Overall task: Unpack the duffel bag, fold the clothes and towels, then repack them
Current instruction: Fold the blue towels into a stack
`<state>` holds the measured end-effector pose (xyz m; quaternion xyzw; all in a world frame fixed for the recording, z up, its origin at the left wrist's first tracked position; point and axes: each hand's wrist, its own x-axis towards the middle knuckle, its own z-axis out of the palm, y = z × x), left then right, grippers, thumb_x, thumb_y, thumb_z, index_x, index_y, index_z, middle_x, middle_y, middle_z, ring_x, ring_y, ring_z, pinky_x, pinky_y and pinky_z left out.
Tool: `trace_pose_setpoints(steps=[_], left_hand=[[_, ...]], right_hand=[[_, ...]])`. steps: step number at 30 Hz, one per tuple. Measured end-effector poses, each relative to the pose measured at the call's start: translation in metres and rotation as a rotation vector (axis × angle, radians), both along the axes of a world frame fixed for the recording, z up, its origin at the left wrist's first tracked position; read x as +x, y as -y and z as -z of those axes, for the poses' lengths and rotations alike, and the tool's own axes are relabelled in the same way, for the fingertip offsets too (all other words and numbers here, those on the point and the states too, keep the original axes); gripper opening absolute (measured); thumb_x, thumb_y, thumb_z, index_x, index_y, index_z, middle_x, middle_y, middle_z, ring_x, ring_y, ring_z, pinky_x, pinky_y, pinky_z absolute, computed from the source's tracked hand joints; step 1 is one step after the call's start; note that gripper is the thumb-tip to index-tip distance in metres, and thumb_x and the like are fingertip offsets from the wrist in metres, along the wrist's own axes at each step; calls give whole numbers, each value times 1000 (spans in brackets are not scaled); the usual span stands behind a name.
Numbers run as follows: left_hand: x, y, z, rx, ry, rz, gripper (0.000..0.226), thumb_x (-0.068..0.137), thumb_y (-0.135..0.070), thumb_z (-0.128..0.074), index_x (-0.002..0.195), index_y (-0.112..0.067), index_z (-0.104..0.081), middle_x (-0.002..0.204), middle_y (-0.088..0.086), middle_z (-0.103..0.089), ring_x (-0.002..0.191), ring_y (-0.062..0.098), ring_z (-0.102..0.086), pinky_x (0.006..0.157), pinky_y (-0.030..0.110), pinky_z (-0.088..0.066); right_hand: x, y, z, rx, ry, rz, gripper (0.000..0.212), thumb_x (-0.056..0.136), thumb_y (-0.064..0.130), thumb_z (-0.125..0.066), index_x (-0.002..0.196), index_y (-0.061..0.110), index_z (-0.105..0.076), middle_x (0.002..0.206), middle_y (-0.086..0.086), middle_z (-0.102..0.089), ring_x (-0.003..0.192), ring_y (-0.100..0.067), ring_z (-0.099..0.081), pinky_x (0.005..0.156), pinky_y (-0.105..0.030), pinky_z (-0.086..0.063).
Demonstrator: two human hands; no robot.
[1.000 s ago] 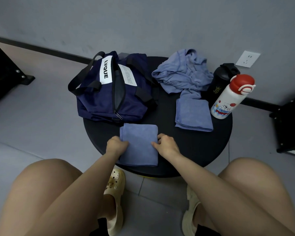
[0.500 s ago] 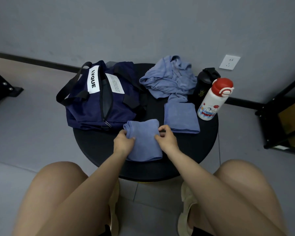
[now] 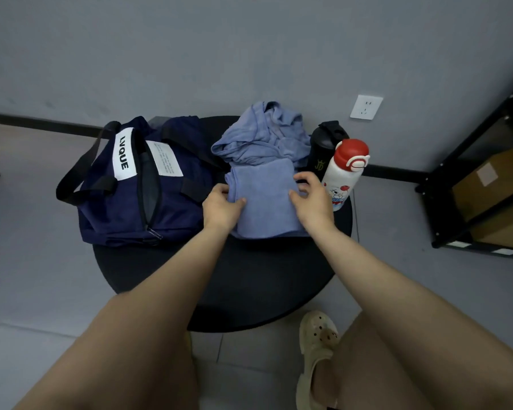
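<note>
While the left hand is gripping the left edge of the folded blue towel, thumb lying on top, the right hand is hovering at the towel's right edge with fingers spread and loosely curled, and I cannot tell whether it is touching the cloth. That towel is lying toward the round black bench's one o'clock, just right of the navy duffel bag sitting at ten o'clock with its zip open. At twelve o'clock a crumpled blue garment is touching the towel's far edge, and a black bottle and a white red-capped bottle are standing at two o'clock.
</note>
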<state>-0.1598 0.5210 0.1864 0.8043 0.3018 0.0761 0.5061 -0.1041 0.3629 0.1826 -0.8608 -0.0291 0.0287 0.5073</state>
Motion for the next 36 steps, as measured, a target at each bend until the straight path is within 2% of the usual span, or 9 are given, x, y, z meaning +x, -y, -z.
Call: trace_pose_setpoints(steps=[2,5,8,11,17,23,30,34,36], left_hand=[[16,3,-5,17,0,30,35,85,-15,-68,116,-5,-56,114,10,-63,106,25,-58,83,26,-43],[33,10,-6,18,-24,61,36,84,-18,-69,116,-5,-55,116,11,-62,107,25,-58,83,27,-43],[47,19,-7,27,-47,79,37,84,-17,-70,116,-5,-55,117,10,-61,109,25,-57,82,26,-42],[61,25,0,10,-48,92,37,83,-14,-70,116,-5,-56,117,9,-61,107,23,-58,82,24,-42],[80,27,36,-58,-83,79,38,82,-14,-72,115,-5,-56,114,9,-62,102,22,-59,81,25,-44],[94,30,69,-98,-138,132,37,81,-15,-73,113,-5,-57,108,12,-64,102,24,-61,83,29,-47],[93,30,93,-10,-158,187,37,84,-17,-70,115,-7,-52,115,12,-60,102,24,-58,79,30,-46],[91,36,91,473,-66,279,55,91,-24,-60,139,-13,-36,143,9,-34,132,25,-33,99,36,-39],[94,40,95,738,-79,480,54,101,-26,-37,150,-12,-18,158,7,-10,146,21,-7,116,34,-17]], right_hand=[[17,5,-7,-84,47,-52,36,91,8,-55,126,20,-56,119,-6,-63,103,-18,-60,89,-30,-47],[36,15,-8,-220,75,-97,37,95,8,-48,127,22,-62,107,-4,-66,82,-12,-56,77,-25,-42],[46,26,0,-214,46,-53,34,96,8,-48,124,20,-64,117,-5,-66,95,-20,-60,77,-24,-44],[55,33,12,-228,-23,-49,34,97,9,-48,127,17,-62,103,-3,-66,85,-16,-57,72,-19,-42],[74,33,32,-392,-64,-134,38,99,9,-43,135,16,-52,133,-13,-55,119,-31,-52,99,-35,-41],[82,35,54,-658,-60,-255,47,96,-3,-37,140,9,-45,131,-21,-51,119,-36,-49,98,-37,-39],[79,39,74,-812,-108,-340,49,96,6,-38,144,10,-32,143,-17,-33,130,-35,-34,102,-40,-37],[82,28,72,-916,47,-344,49,100,10,-36,148,13,-26,159,-10,-9,144,-27,-14,112,-38,-25],[81,23,78,-937,117,-454,50,104,17,-30,151,11,-17,160,-8,-2,147,-22,-3,118,-33,-9]])
